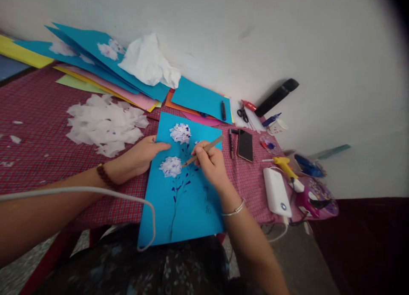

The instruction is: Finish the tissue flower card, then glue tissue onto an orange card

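A blue paper sheet (188, 210) lies on the red checked tablecloth (41, 129) and hangs over the table's near edge. It carries two white tissue flowers (180, 133) with dark blue painted stems and leaves. My right hand (211, 163) pinches a thin wooden paintbrush (204, 150), its tip touching the sheet beside the lower flower (171, 166). My left hand (142, 156) rests flat on the sheet's left edge, fingers stretched, holding nothing.
A heap of torn white tissue (104, 124) lies at the left. Coloured sheets (105, 65) and crumpled tissue (150, 63) are stacked against the wall. To the right lie a phone (245, 144), scissors (243, 113), a glue gun (285, 165), a white power bank (276, 192) and a paint palette (268, 144).
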Action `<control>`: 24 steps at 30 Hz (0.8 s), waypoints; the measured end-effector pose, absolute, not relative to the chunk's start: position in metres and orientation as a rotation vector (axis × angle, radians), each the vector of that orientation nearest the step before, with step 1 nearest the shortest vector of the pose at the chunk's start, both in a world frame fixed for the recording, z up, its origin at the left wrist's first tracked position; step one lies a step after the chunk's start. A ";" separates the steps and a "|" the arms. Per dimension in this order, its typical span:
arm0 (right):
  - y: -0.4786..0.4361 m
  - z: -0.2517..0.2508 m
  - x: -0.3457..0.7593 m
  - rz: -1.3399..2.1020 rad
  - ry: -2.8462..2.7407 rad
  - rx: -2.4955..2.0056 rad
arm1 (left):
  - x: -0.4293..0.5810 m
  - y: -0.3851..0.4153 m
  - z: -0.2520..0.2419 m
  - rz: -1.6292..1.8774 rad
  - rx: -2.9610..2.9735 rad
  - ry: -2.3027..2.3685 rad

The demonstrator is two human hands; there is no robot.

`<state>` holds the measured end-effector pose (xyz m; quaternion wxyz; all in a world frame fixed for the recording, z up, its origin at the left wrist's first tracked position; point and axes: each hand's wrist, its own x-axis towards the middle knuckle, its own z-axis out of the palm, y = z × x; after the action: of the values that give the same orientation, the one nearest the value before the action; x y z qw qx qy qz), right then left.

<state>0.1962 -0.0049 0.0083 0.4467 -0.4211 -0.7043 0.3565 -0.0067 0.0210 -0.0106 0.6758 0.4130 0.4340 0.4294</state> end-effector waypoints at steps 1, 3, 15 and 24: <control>-0.005 0.009 0.197 0.903 -1.722 -1.039 | -0.006 0.021 -0.010 0.953 0.907 0.972; -0.005 0.010 0.197 0.960 -1.706 -1.026 | -0.006 0.020 -0.008 0.945 0.868 0.987; -0.006 0.008 0.195 0.912 -1.829 -1.033 | -0.007 0.023 -0.009 0.968 0.856 1.044; -0.010 0.012 0.196 1.006 -1.838 -0.995 | -0.007 0.022 -0.009 0.973 0.859 0.979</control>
<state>0.1963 -0.0098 0.0115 0.3995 -0.3934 -0.7264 0.3975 -0.0069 0.0216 -0.0094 0.6873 0.3837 0.4374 0.4348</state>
